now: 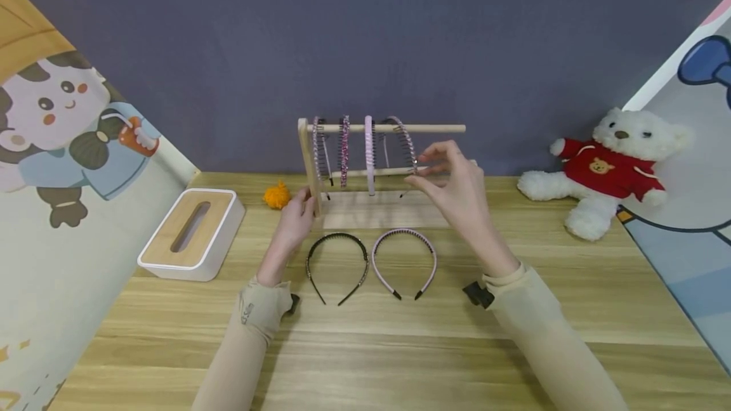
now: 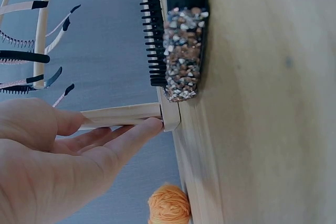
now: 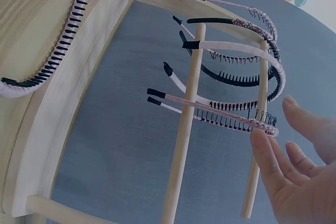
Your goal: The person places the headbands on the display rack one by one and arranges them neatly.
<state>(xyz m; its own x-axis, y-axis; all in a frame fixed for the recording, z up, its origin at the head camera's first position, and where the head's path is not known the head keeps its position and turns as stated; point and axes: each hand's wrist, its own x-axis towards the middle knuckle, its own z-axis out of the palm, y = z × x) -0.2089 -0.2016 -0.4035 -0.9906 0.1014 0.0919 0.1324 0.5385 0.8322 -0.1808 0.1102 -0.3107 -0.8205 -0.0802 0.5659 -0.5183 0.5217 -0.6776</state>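
Observation:
A wooden headband rack [image 1: 305,163] stands with several headbands over its upper rod. My left hand [image 1: 297,211] grips the foot of its upright, thumb on one side and fingers on the other. At the rack's right side my right hand [image 1: 457,179] is at a pink braided headband [image 1: 405,138], fingertips at its front; in the right wrist view the thumb stands apart from it. Left of that headband hang a lilac headband [image 1: 370,151], a glittery pink headband [image 1: 344,151] and another braided headband [image 1: 316,144]. A black jewelled headband [image 1: 365,255] and a pink headband [image 1: 434,259] lie before the rack.
A white tissue box [image 1: 219,252] with a wooden lid sits at the left. An orange yarn ball [image 1: 276,196] lies beside the rack. At the right, a white teddy bear [image 1: 596,167] in a red top sits against the wall.

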